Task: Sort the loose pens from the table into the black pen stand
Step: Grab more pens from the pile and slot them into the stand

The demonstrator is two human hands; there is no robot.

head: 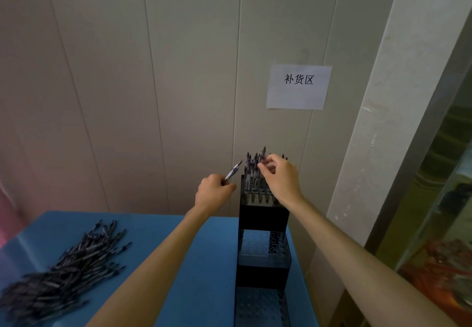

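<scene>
**Mia:** Where are the pens?

**Ben:** A big pile of loose pens [63,263] lies on the blue desk [204,263], on the left. More pens stand in the top row of the black pen stand [263,247], by the wall.

**Mia:** What are the hands doing?

**Ben:** The left hand [213,194] has its fingers curled round one pen [233,171]. The pen tip points up, just beside the stand. The right hand [282,178] pinches a pen top in the top row.

**Mia:** Are pens hard to hold?

**Ben:** I think not. They look light, thin and stiff. Smooth too, so maybe slippy. Best to hold one near the middle, then drop it straight down a hole.
</scene>
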